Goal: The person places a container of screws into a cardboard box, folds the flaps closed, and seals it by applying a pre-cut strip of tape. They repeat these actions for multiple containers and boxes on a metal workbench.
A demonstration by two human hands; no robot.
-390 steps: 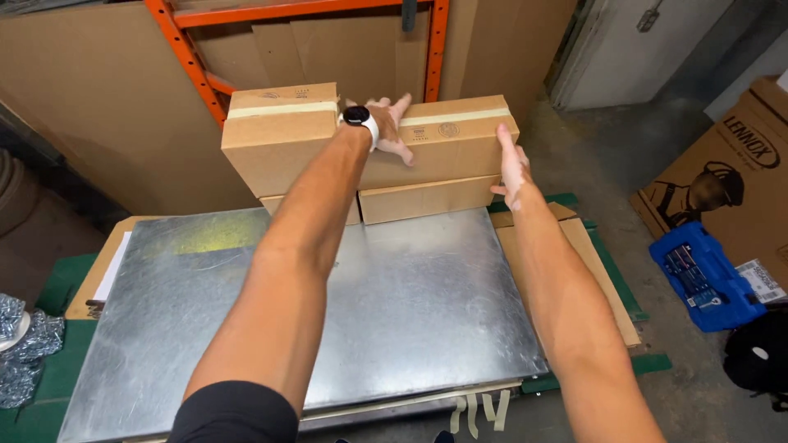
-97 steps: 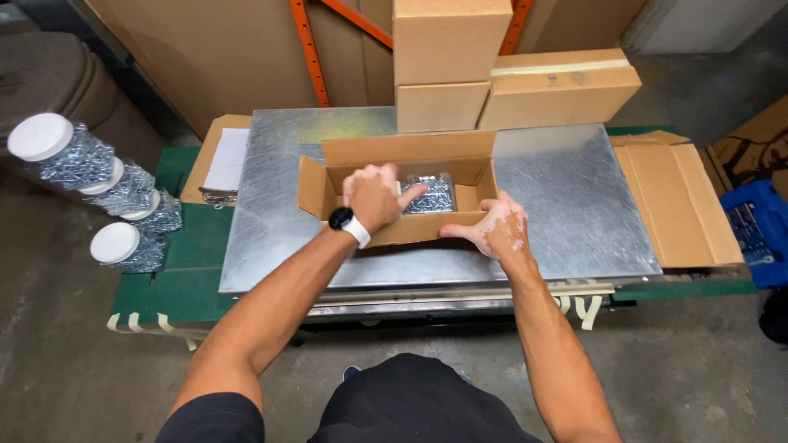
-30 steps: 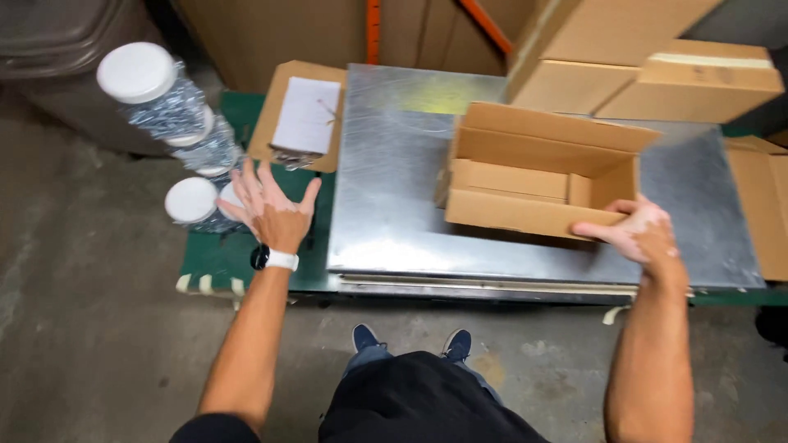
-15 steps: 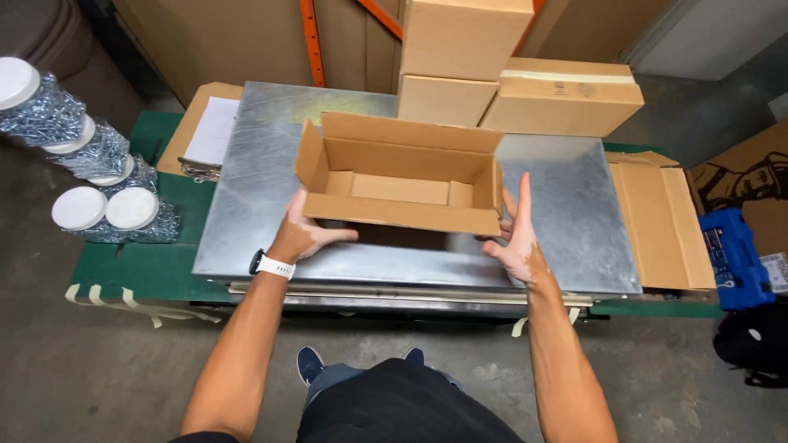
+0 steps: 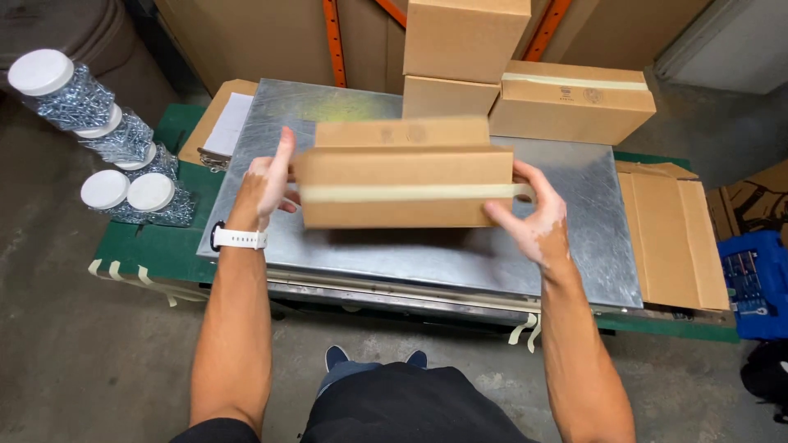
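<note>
A small cardboard box (image 5: 406, 184) with a strip of pale tape along its middle is lifted above the metal table top (image 5: 574, 246) and tipped so its taped face points at me. My left hand (image 5: 269, 179) presses flat against the box's left end; a white watch sits on that wrist. My right hand (image 5: 529, 215) holds the box's right end, thumb over the tape. The box's inside is hidden.
Three closed cardboard boxes (image 5: 566, 98) are stacked at the table's back. Several clear jars of screws with white lids (image 5: 107, 193) lie on the green bench at left, near a clipboard with paper (image 5: 226, 123). Flat cardboard (image 5: 673, 230) lies right; a blue case (image 5: 759, 283) beyond.
Half a second ago the box stood open side up on the table between my hands. Now it is raised off the table and turned over, its taped face showing.
</note>
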